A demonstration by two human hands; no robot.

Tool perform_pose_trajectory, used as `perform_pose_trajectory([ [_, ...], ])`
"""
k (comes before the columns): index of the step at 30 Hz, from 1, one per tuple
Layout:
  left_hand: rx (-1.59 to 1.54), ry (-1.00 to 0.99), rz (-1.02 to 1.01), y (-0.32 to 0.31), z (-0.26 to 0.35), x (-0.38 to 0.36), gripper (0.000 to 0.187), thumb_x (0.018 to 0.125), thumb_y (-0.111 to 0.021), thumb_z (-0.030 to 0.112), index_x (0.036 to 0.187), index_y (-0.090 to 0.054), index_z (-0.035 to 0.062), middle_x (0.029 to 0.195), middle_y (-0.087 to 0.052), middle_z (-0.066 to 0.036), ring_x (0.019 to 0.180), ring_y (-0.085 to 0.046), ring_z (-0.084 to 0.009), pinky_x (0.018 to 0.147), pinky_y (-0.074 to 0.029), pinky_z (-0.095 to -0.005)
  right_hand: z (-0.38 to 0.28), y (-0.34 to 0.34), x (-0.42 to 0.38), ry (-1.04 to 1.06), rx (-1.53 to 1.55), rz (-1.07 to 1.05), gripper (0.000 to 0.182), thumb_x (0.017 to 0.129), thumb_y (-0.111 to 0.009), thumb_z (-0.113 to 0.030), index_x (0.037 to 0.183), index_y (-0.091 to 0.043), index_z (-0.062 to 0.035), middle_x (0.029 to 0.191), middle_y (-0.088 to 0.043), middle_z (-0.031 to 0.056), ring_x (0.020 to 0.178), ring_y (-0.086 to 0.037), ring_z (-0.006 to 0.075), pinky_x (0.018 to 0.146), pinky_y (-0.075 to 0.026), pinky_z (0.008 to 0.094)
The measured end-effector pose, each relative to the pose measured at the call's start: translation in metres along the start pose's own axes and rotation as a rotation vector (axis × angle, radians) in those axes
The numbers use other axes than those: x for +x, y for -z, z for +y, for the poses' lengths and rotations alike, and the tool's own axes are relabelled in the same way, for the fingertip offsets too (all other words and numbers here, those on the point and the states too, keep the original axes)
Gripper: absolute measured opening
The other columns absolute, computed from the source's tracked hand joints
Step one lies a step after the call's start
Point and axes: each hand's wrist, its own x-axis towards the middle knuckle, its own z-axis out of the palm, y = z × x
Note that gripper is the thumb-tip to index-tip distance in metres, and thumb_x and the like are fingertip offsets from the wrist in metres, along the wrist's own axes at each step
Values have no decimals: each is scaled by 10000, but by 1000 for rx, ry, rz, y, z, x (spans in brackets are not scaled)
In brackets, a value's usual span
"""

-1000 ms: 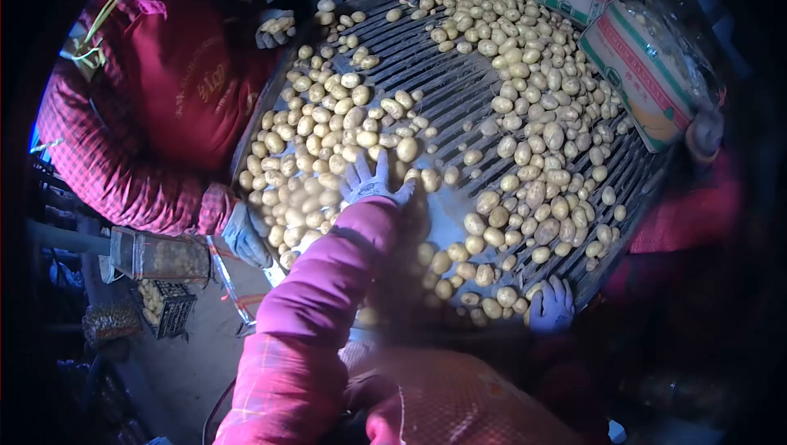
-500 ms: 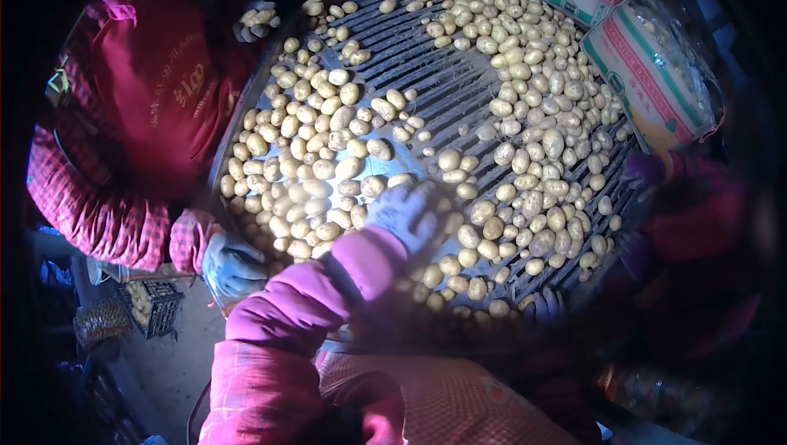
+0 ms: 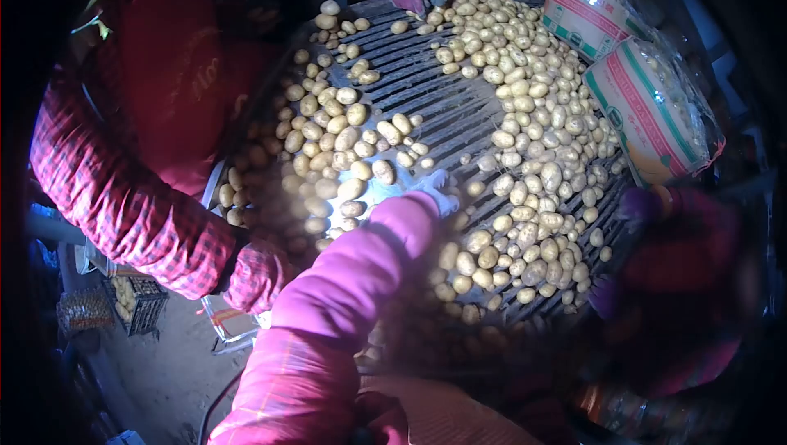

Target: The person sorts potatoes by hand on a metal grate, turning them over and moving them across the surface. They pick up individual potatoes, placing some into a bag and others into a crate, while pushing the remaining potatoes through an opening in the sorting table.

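A: Left hand (image 3: 430,187), in a pale glove, is out over the slatted sorting table (image 3: 434,92), right at the edge of the big potato pile (image 3: 328,137) on the table's left half.

B: Has it got one?

A: Can't tell. The pink sleeve (image 3: 361,264) covers most of the hand and the glare washes out the fingers, so how far open it is stays hidden.

B: And the right hand?

A: Not in view. At the table's right side sit the other spread of potatoes (image 3: 533,125) and two printed sacks (image 3: 648,109).

B: Anyone else there?

A: A co-worker's checked sleeve (image 3: 123,199) leans in at the table's left rim.

B: Advice?

A: I'd say reach for single potatoes at the pile's edge, not its middle, and keep clear of that neighbour's arm.
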Motion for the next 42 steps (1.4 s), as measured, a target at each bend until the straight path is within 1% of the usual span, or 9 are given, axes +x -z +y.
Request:
perform_pose_trajectory([
  [2, -642, -236, 40, -13, -20, -29, 298, 868, -632, 158, 1154, -613, 75, 975, -655, -51, 912, -620, -194, 819, -514, -324, -1, -2, -1, 14, -13, -1, 260, 930, -487, -228, 1058, -619, -44, 1154, -605, 179, 1115, -539, 392, 991, -400, 526],
  [3, -1078, 22, -187, 10, 9, -82, 389, 875, -602, 111, 1261, -555, 96, 990, -648, -47, 884, -610, -164, 761, -511, -298, 1, 0, -2, 21, -21, -6, 257, 930, -488, -218, 1053, -618, -35, 1156, -602, 186, 1117, -538, 397, 992, -403, 526],
  [9, -1532, 106, -621, 4, -44, -241, 586, 931, -533, 307, 1441, -334, 98, 1263, -557, -158, 1015, -643, -323, 824, -559, -396, 1, 15, 5, -10, -8, -57, 236, 905, -519, -138, 1060, -622, 7, 1201, -586, 213, 1127, -540, 405, 989, -417, 523],
  [12, -1305, 199, -425, 16, -72, -309, 584, 908, -601, 347, 1385, -444, 49, 1131, -618, -110, 973, -607, -183, 891, -453, -304, -14, 25, 16, -121, 28, -57, 232, 873, -552, -90, 1055, -618, 37, 1175, -592, 229, 1093, -548, 429, 979, -432, 505],
  [21, -1320, 400, 252, 36, -152, -402, 469, 943, -498, 524, 1079, -590, 85, 659, -593, -44, 390, -466, -132, 320, -311, -247, -50, 31, 65, -62, 110, -6, 285, 864, -602, -153, 1102, -621, 2, 1247, -553, 234, 1156, -510, 425, 989, -425, 506],
  [25, -1081, 364, 479, 27, -133, -399, 495, 946, -490, 535, 1099, -580, 73, 682, -600, -48, 414, -486, -136, 344, -328, -246, -153, 29, 122, 242, 358, -190, 441, 817, -667, -273, 1195, -588, -60, 1321, -478, 204, 1236, -441, 405, 1006, -377, 502],
  [29, -1805, 413, 304, 31, -159, -413, 478, 976, -450, 473, 1217, -555, 74, 1013, -654, -136, 768, -660, -252, 663, -572, -367, -199, -7, 130, 648, 297, -293, 636, 771, -668, -468, 1307, -536, -153, 1404, -425, 141, 1336, -350, 347, 1054, -291, 533],
  [38, -1762, 300, 414, 26, -130, -419, 403, 969, -487, 340, 1245, -516, 47, 1180, -595, -186, 952, -645, -386, 922, -515, -527, -81, -41, 173, 301, 172, -155, 633, 748, -706, -357, 1282, -500, -87, 1315, -470, 195, 1227, -446, 400, 976, -410, 485],
  [42, -1778, 339, 395, 26, -138, -420, 420, 966, -497, 356, 1234, -519, 33, 1107, -619, -160, 948, -643, -355, 886, -534, -508, -162, 4, 167, 155, 440, -249, 413, 735, -685, -247, 1089, -576, -66, 1099, -544, 181, 1056, -526, 381, 833, -462, 477],
])
